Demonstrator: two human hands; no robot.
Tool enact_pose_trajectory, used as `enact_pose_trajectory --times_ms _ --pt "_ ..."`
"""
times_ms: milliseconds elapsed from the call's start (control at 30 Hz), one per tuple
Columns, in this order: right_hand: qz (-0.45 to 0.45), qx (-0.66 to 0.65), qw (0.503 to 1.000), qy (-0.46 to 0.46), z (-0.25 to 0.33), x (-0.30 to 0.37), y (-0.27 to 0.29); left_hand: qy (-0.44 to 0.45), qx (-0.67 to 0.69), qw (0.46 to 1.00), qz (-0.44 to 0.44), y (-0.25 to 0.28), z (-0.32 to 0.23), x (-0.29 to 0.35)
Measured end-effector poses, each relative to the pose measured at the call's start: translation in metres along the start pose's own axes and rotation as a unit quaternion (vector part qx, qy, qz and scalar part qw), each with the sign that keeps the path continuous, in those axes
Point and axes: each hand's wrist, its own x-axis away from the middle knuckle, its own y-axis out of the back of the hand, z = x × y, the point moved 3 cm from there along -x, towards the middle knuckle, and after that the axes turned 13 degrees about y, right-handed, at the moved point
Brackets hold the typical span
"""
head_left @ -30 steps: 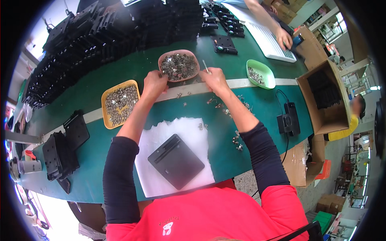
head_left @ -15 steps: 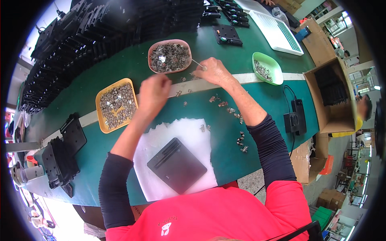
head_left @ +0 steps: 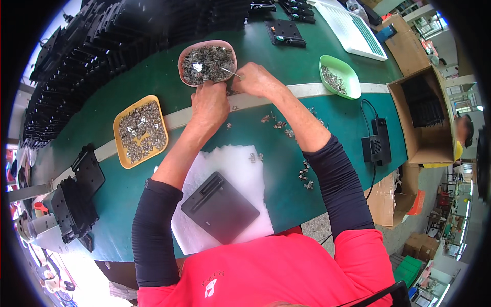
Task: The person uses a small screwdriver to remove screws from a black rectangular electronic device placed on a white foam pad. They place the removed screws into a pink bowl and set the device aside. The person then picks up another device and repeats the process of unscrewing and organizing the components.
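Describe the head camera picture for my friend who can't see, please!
A person's bare right hand holds a thin pale rod over a pink plastic bowl of small silvery metal parts, the bare left hand at the bowl's near rim. Closer in, on the green table, a flat dark-grey rectangular panel lies on a white ragged-edged sheet.
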Motion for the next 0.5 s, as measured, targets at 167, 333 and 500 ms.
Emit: enact_pose_trajectory --times_ms 167,333,500 --pt "0.033 -0.072 0.996 -0.045 0.003 -0.006 -0.007 0.007 0.076 0.996 0.039 0.006 -0.011 0.002" --pt "0.032 -0.137 0.989 -0.054 0.0 -0.009 -0.011 0.081 0.192 0.971 0.116 0.004 0.006 -0.014" --pt "-0.004 -0.191 0.981 -0.03 0.011 0.007 -0.006 0.076 0.247 0.955 0.146 0.009 0.013 -0.014"
